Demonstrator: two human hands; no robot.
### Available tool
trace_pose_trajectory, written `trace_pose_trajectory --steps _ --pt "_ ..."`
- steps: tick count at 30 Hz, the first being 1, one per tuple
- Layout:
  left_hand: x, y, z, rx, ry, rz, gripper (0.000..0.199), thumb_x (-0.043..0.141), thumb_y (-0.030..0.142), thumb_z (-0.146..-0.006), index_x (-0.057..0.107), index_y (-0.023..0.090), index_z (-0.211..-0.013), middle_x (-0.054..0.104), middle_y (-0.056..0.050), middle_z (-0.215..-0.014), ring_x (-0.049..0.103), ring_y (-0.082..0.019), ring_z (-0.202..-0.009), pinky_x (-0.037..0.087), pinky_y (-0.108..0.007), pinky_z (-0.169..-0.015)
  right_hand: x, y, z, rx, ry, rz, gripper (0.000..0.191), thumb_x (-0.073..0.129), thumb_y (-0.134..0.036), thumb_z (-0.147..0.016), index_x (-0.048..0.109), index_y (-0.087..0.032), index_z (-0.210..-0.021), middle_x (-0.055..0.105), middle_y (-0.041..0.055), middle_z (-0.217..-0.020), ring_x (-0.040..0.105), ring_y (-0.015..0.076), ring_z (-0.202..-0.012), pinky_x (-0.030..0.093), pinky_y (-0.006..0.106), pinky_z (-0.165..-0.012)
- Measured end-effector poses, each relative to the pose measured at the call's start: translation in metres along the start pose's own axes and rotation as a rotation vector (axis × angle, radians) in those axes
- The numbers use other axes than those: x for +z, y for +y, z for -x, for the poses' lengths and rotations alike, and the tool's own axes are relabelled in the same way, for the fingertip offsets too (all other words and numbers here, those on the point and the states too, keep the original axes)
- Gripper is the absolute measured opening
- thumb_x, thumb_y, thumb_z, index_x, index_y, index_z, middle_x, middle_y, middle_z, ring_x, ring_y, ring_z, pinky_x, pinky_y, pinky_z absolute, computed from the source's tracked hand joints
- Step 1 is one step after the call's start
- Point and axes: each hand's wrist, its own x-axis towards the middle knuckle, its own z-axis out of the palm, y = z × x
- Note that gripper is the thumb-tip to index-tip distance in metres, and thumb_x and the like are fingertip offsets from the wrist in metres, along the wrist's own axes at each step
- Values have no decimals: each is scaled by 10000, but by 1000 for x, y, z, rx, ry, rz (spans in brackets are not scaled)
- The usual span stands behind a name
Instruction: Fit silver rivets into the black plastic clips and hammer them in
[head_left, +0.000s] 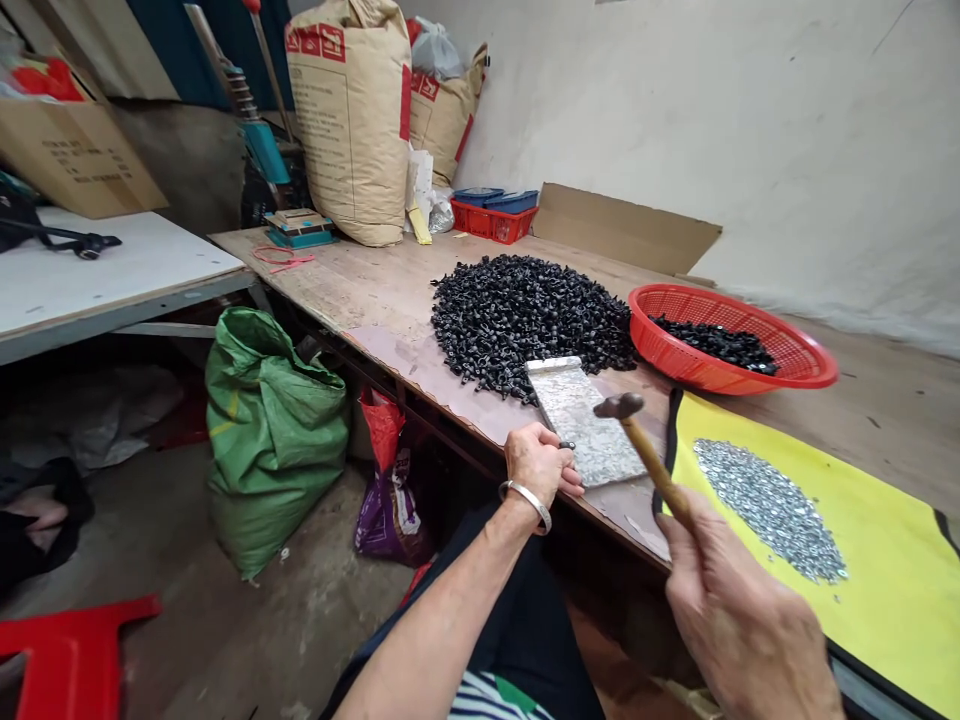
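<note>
No words can be read. Print [319,115] below the red pictogram squares [321,42] on the far, tall paper sack [375,150] is too small, as on the far-left cardboard box [45,125]; the purple bag's [375,525] white lettering [403,468] is unclear.

The table [382,270] bears black parts [525,315], a slab [589,425], perhaps metal, a red basket [679,365] and yellow sheet [889,525]

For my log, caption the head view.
Right hand grips a hammer; left hand holds a black part at a gray slab.

Black pile [517,310] blocks way beyond metal plate [592,430]; room left.
</note>
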Motion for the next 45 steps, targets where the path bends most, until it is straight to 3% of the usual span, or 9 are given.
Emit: trace_pose_trajectory --steps 3,7,12,16,21,33,36,42,45 --pt "0 0 0 1 0 -3 214 528 -23 -586 433 167 -613 469 57 -325 508 -135 -285 460 -232 -285 -2 -3 0 42 103 7 348 484 -229 -883 544 -80 -1192 710 115 -908 644 180 -567 444 262 -513" --pt "0 -1 -1 9 12 -8 218 542 -17 -588 424 167 -595 461 61 -323 501 -133 -272 450 -223 -283 1 -10 2 -49 -34 51 269 423 -211 -897 625 -96 -1031 675 41 -622 530 135 -349 327 249 -370" --pt "-1 -3 -2 18 11 -17 212 562 6 -595 428 169 -613 464 63 -327 514 -136 -284 454 -218 -289 -1 -13 -1 31 114 47 298 475 -215 -887 578 -79 -1131 709 86 -830 586 133 -467 383 246 -463" --pt "-1 -3 -2 28 10 -22 211 540 -10 -584 429 168 -601 460 61 -319 515 -139 -279 439 -204 -280 5 -16 0 -37 -14 72 284 399 -186 -892 653 -111 -996 617 21 -532 469 121 -324 298 254 -380" --pt "-2 -2 -2 33 4 -18 209 537 -8 -586 431 169 -614 475 51 -321 520 -144 -290 449 -221 -281 4 -16 2 27 18 32 328 443 -212 -882 576 -72 -1147 703 108 -781 606 158 -491 376 252 -441" --pt "-2 -2 -1 21 4 -5 225 560 -7 -572 425 172 -600 466 65 -319 500 -134 -266 439 -215 -281 8 -21 6 43 -84 31 301 402 -189 -890 619 -86 -1072 678 74 -656 565 150 -409 313 255 -398" --pt "-2 -1 -1 23 -7 16 219 581 18 -574 427 170 -610 448 74 -320 490 -123 -265 438 -208 -289 13 -14 4 180 -223 -182 307 396 -245 -874 633 -138 -1038 662 64 -651 562 170 -423 331 265 -410" --pt "-23 4 11 72 -138 110 210 646 127 -567 455 155 -648 541 29 -439 509 -108 -335 497 -265 -342 21 -5 -18 760 -514 -1224 378 527 -401 -752 495 -169 -1048 506 -48 -554 437 124 -368 375 261 -351" --pt "-47 8 30 127 -246 147 223 681 180 -556 486 147 -660 572 15 -483 504 -103 -339 491 -263 -334 31 -2 -31 741 -561 -1289 350 507 -374 -731 486 -156 -1004 545 -23 -618 478 129 -415 417 278 -382"
